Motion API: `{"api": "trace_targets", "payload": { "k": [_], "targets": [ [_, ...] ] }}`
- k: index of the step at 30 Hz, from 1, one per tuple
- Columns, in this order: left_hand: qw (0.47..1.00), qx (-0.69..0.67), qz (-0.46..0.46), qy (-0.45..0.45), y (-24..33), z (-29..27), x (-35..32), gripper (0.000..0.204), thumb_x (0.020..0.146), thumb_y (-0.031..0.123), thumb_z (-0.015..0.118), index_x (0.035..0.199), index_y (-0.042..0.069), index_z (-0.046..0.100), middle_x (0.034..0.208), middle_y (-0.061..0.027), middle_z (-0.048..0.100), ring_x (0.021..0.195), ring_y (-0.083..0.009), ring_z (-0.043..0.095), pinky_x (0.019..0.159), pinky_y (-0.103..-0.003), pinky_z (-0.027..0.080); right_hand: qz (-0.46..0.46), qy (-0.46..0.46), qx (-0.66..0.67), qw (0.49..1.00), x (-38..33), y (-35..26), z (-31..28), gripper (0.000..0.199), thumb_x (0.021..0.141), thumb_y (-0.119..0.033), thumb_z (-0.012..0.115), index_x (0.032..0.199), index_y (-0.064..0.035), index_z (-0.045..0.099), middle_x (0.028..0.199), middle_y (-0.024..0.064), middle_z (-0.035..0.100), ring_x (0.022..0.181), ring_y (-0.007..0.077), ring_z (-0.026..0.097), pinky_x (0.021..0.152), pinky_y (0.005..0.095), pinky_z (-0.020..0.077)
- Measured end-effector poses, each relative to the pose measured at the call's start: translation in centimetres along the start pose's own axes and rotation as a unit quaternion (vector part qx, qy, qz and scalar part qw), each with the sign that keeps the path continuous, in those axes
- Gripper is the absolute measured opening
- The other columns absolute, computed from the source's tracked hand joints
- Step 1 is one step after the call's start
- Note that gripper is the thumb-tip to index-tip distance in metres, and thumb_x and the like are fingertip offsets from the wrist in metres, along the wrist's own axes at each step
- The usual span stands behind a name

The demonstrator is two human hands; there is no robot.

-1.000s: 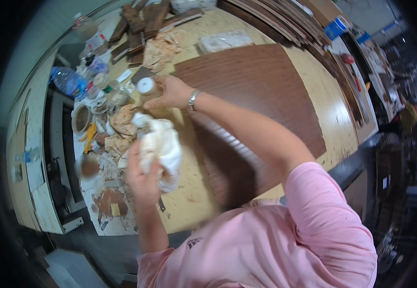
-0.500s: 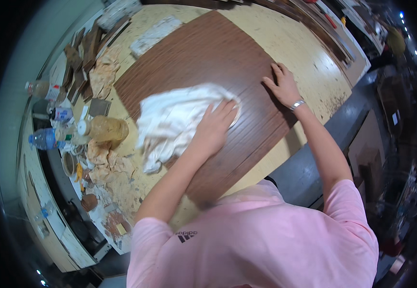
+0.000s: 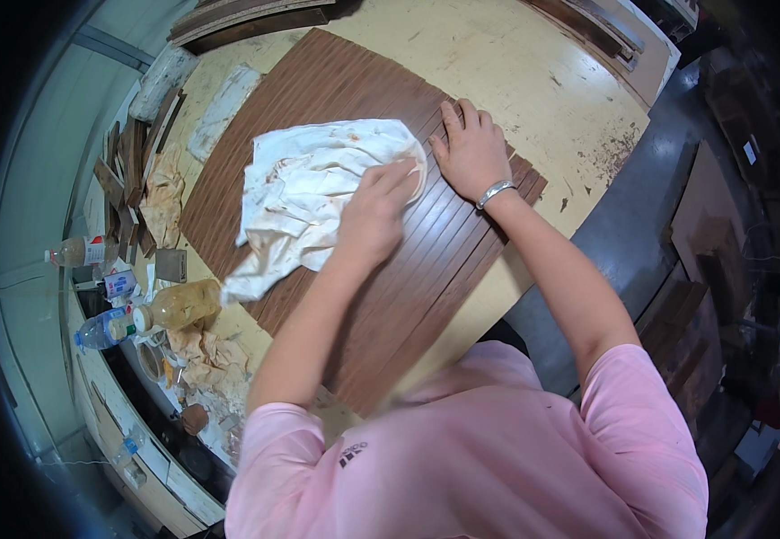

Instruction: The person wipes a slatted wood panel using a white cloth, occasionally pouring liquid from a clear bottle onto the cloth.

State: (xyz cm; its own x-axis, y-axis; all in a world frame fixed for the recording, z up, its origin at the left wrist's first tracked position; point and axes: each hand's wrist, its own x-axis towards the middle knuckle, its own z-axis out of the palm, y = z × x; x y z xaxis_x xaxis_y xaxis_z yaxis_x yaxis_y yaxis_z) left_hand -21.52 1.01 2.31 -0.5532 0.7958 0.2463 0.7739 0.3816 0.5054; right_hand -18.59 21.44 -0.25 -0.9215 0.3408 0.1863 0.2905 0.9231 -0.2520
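Note:
A brown wooden panel (image 3: 435, 235) with fine parallel grooves lies flat and slanted on the pale workbench. Over its middle spreads a white cloth (image 3: 304, 184) with brown stains, bunched into folds. My left hand (image 3: 376, 211) grips the cloth's right end with curled fingers, pressing it against the panel; the fingertips are partly hidden in the folds. My right hand (image 3: 473, 154), with a silver bracelet at the wrist, rests on the panel's right edge. Its fingers are stretched out and it holds nothing.
Along the left of the workbench (image 3: 578, 117) stand a jar of yellowish liquid (image 3: 183, 305) and plastic bottles (image 3: 102, 331). Crumpled tan cloth (image 3: 163, 198), dark wood offcuts (image 3: 131, 162) and a white wrapped slab (image 3: 219, 112) lie beyond. Wooden strips (image 3: 255, 25) are stacked at the far edge.
My left hand and the cloth have shifted away from me over the panel, and the cloth lies more spread. My right hand now sits farther along the panel's edge. The view has swung somewhat.

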Motion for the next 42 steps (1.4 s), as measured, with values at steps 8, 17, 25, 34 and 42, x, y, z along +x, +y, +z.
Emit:
{"api": "trace_targets", "payload": {
  "k": [8, 17, 25, 34, 42],
  "targets": [
    [0.998, 0.05, -0.026, 0.01, -1.2, -0.1, -2.1, 0.05, 0.069, -0.01, 0.056, 0.111, 0.011, 0.073, 0.111, -0.0098, 0.064, 0.099, -0.0327, 0.056, 0.087, -0.04, 0.046, 0.002, 0.025, 0.011, 1.0, -0.2, 1.0, -0.2, 0.051, 0.092, -0.024, 0.053, 0.138, -0.001, 0.047, 0.137, 0.0173, 0.046, 0.117, 0.0311, 0.049, 0.097, 0.0427, 0.0401],
    [0.998, 0.052, 0.003, -0.044, -1.1, 2.1, 8.3, 0.044, 0.075, -0.008, 0.06, 0.113, 0.011, 0.071, 0.113, -0.011, 0.063, 0.103, -0.0338, 0.057, 0.088, -0.04, 0.047, 0.026, 0.063, 0.089, 0.994, 0.3, 1.9, 0.6, 0.053, 0.086, -0.014, 0.055, 0.135, 0.0041, 0.048, 0.142, 0.0212, 0.048, 0.121, 0.0321, 0.05, 0.099, 0.0412, 0.0404],
    [0.992, 0.11, 0.043, 0.037, -2.5, 4.3, 14.2, 0.045, 0.076, -0.002, 0.059, 0.118, 0.011, 0.066, 0.114, -0.0126, 0.061, 0.098, -0.0343, 0.058, 0.081, -0.044, 0.045, 0.046, -0.019, 0.123, 0.991, 0.7, 0.9, -1.4, 0.052, 0.088, -0.014, 0.051, 0.136, 0.0052, 0.047, 0.143, 0.0185, 0.048, 0.123, 0.0291, 0.05, 0.1, 0.0404, 0.0405],
    [0.984, 0.174, 0.014, 0.044, -2.2, 4.3, 13.8, 0.043, 0.079, 0.002, 0.058, 0.122, 0.006, 0.061, 0.114, -0.0181, 0.059, 0.102, -0.0351, 0.058, 0.081, -0.047, 0.043, 0.042, -0.007, 0.087, 0.995, 0.4, 1.1, -0.9, 0.052, 0.088, -0.015, 0.051, 0.136, 0.0061, 0.047, 0.139, 0.0176, 0.049, 0.118, 0.0282, 0.05, 0.099, 0.0391, 0.0405],
    [0.985, 0.167, -0.046, -0.024, -1.9, 1.6, 8.9, 0.041, 0.075, 0.0, 0.06, 0.115, 0.007, 0.067, 0.108, -0.0113, 0.06, 0.099, -0.0299, 0.058, 0.081, -0.046, 0.039, 0.045, 0.007, 0.081, 0.996, 0.3, 1.7, -0.6, 0.055, 0.088, -0.016, 0.054, 0.137, 0.0063, 0.045, 0.139, 0.0165, 0.049, 0.117, 0.0277, 0.05, 0.099, 0.0389, 0.0406]
  ]
}}
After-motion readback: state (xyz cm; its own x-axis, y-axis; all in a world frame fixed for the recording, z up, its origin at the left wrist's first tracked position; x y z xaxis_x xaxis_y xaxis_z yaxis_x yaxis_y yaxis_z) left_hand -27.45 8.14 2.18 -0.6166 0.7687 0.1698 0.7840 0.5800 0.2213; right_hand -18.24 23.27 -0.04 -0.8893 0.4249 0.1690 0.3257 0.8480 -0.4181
